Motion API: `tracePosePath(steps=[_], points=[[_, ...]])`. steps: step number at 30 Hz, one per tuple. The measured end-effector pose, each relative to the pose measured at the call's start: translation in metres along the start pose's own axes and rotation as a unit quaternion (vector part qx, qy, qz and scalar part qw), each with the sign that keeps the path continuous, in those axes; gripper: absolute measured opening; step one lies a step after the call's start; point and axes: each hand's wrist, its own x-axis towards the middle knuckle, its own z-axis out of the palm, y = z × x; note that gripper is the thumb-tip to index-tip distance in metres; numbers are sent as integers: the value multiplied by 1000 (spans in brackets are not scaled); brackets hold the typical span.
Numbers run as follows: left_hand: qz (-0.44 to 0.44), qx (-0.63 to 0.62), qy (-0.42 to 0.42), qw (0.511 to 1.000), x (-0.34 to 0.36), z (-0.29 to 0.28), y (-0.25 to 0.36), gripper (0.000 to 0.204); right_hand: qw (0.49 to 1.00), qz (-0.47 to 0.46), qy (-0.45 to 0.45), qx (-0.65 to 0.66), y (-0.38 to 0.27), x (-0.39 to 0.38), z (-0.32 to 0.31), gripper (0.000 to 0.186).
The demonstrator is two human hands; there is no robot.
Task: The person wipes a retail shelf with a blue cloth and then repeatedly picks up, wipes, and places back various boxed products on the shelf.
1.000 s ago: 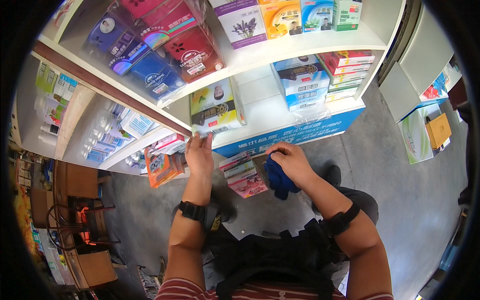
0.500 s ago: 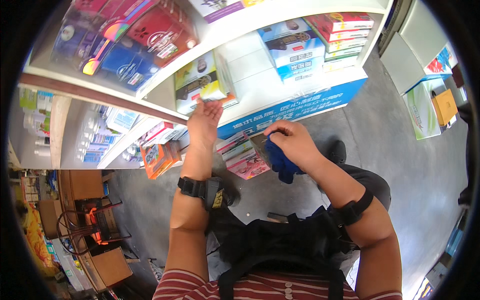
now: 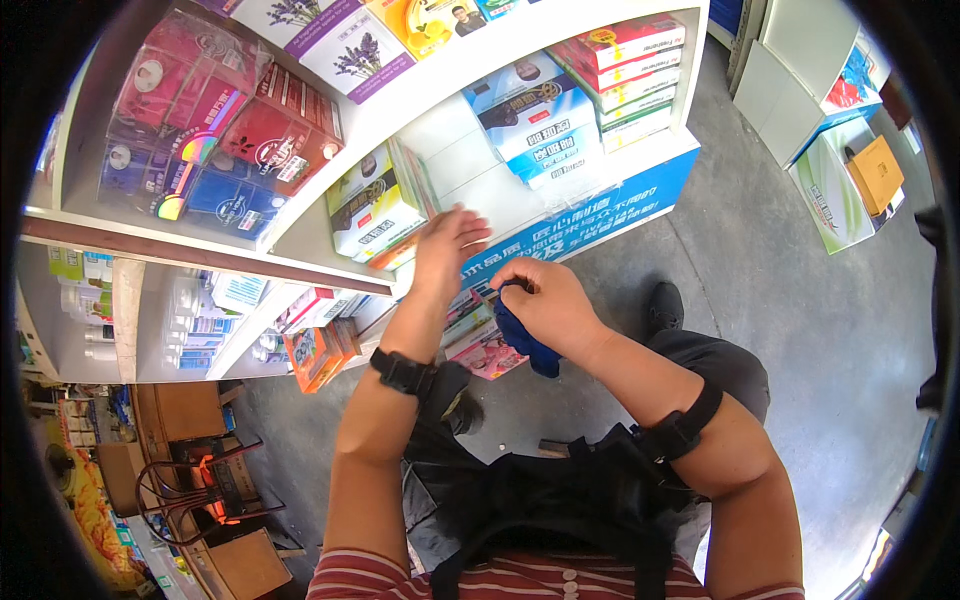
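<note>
My left hand [image 3: 446, 256] is held out at the front edge of the lower shelf, its fingers stretched and nothing in them. Just beside it on the shelf stands a stack of yellow, white and black boxes [image 3: 378, 215], with a gap between the hand and the stack hard to judge. My right hand [image 3: 552, 308] is closed round a dark blue cloth [image 3: 528, 338], which hangs bunched beneath the fingers. Below that cloth, pink flowered boxes [image 3: 487, 352] stand low by the shelf, partly covered by it.
Blue and white boxes [image 3: 528, 120] and red and green boxes [image 3: 630, 70] stand farther right on the shelf [image 3: 445, 150]. Clear-wrapped red and blue packs [image 3: 250, 140] fill the left compartment. An orange box [image 3: 318, 355] sticks out low left. Open cartons [image 3: 838, 195] stand on the floor at right.
My left hand has moved right, away from the yellow box stack's front. My right hand, with the blue cloth, has shifted left toward it. The view has also shifted.
</note>
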Motion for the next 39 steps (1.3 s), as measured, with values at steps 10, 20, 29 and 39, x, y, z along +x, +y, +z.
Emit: tracePosePath(steps=[10,20,29,39], points=[[-66,51,-12,996,47,89,46,61,998,-32,41,27,0,-3,-14,16],[-124,-149,59,979,68,91,52,45,998,-20,46,40,-8,2,-16,19],[-116,-166,-23,979,60,95,50,77,998,-14,53,14,-6,6,-13,20],[-24,-152,51,987,53,108,59,59,998,-11,49,34,-9,6,-19,21]])
